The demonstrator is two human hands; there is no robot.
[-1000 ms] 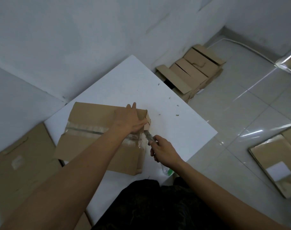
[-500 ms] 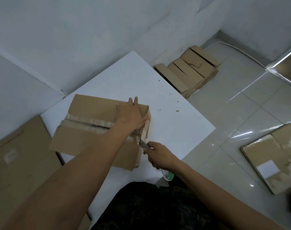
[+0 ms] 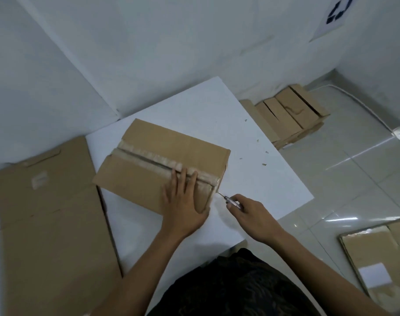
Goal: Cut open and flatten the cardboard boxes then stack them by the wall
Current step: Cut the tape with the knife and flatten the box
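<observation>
While flat on taped cardboard box (image 3: pixel 153 151), left hand (image 3: pixel 183 201) straight-fingered; right hand (image 3: pixel 253 213) fingers round slim knife (image 3: pixel 229 201).

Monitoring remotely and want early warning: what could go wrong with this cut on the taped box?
The cutter in the right hand meets the cardboard box at its end, close to the left hand pressing on top; a slip might nick the thumb. Only that flat palm holds the box on the white table, so it may slide.

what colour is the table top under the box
White, plain; the table shows best in the head view.
</observation>
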